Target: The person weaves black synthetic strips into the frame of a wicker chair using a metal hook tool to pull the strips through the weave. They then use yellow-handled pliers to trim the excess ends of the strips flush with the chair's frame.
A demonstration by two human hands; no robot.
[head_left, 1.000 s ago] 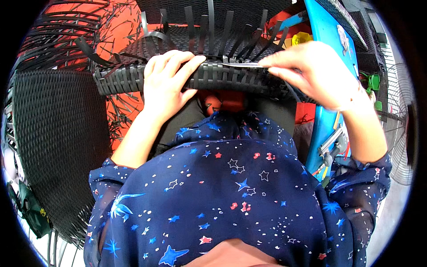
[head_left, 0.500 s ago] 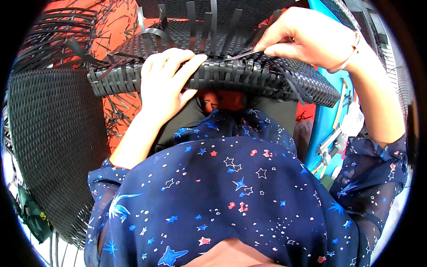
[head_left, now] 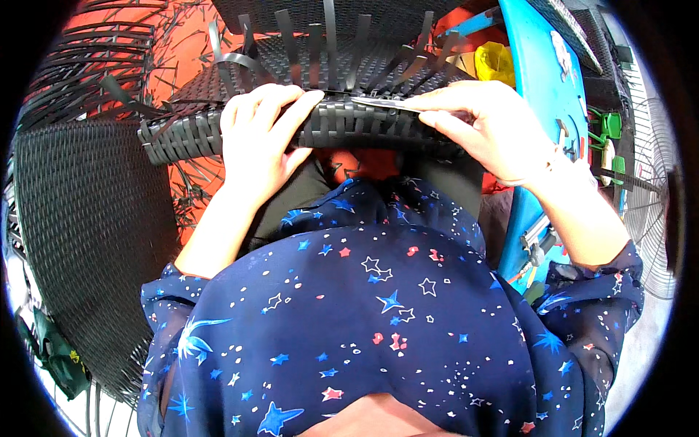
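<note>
A black woven rattan panel (head_left: pixel 342 130) lies across my lap, its thick wrapped edge toward me. Several loose flat black strips (head_left: pixel 314 54) stick up behind that edge. My left hand (head_left: pixel 258 135) grips the edge left of the middle, fingers on top and thumb stretched along the weave. In my right hand (head_left: pixel 491 127), a slim pointed metal tool (head_left: pixel 386 104) is pinched between thumb and fingers. Its tip points left and rests at the top of the woven edge, just right of my left thumb. Whether the tip is under a strip I cannot tell.
At the left stands a large black woven piece (head_left: pixel 91 240). Cut strips lie scattered on the red floor (head_left: pixel 191 62). A blue table (head_left: pixel 542 44) at the right bears small tools. A yellow bag (head_left: pixel 495 62) lies beside it, and a fan (head_left: pixel 655 182) stands at far right.
My right hand has come down and toward me, bringing the tool nearly level along the edge. My left hand has shifted slightly left, keeping its grip.
</note>
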